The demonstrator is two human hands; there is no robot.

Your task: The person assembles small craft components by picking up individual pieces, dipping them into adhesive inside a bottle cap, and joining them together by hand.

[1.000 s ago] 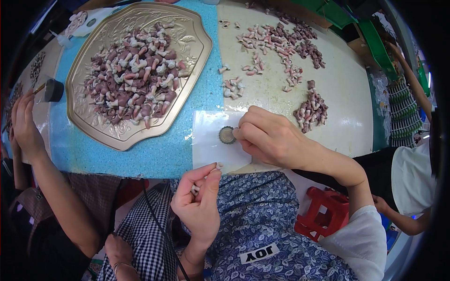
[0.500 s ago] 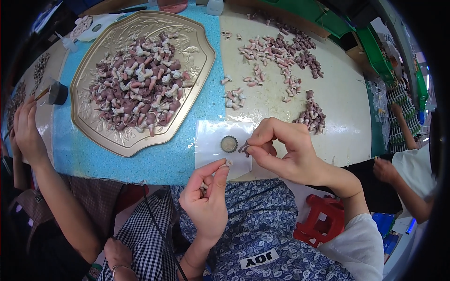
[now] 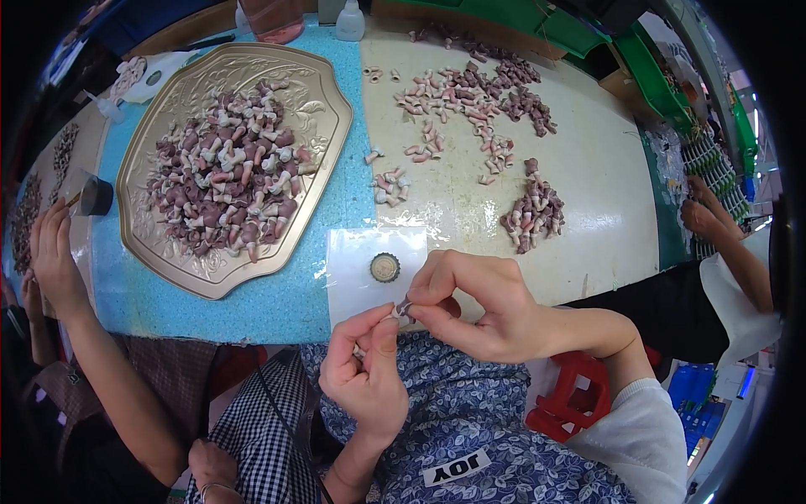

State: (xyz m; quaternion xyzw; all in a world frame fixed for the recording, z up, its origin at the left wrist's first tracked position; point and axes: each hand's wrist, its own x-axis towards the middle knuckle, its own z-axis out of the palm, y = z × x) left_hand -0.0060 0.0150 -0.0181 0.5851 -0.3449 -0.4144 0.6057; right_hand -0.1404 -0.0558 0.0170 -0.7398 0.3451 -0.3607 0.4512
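Tiny piece (image 3: 401, 307) mostly hidden, pinched between fingertips of left hand (image 3: 365, 370) and right hand (image 3: 474, 302), over white sheet (image 3: 361, 277) on blue-and-cream table (image 3: 588, 168).

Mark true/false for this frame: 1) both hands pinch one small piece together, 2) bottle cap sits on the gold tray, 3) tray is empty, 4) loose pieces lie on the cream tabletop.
1) True: left hand and right hand meet on a small piece.
2) False: the bottle cap lies on a white sheet, beside the gold tray.
3) False: the tray holds a heap of pink and brown pieces.
4) True: loose pieces are scattered on the cream tabletop.
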